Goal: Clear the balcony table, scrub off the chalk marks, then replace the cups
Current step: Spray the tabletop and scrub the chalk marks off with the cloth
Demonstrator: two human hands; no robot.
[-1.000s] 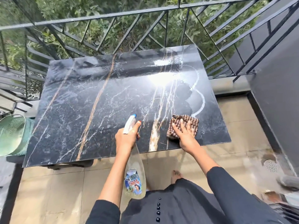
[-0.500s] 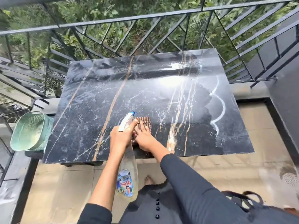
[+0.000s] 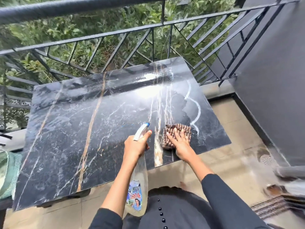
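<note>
A black marble table (image 3: pixel 69 129) fills the middle of the view, wet and glossy, with nothing standing on it. A curved white chalk mark (image 3: pixel 196 109) runs along its right side. My left hand (image 3: pixel 136 146) grips the neck of a clear spray bottle (image 3: pixel 137 192) with a white and blue trigger head, held over the near edge, nozzle pointing away from me. My right hand (image 3: pixel 180 145) lies flat on a brown checked cloth (image 3: pixel 177 129) near the table's front right corner, just left of the chalk mark's lower end. No cups are in view.
A black metal railing (image 3: pixel 148 40) runs behind the table, with green foliage beyond. A dark grey wall (image 3: pixel 272 71) stands on the right. A green mesh basket (image 3: pixel 8 172) sits at the left edge. The tiled floor holds a drain (image 3: pixel 266 160) at right.
My right hand slid the cloth left to beside the bottle, then back right toward the chalk mark. The left hand has kept the bottle. My view tilted and shifted.
</note>
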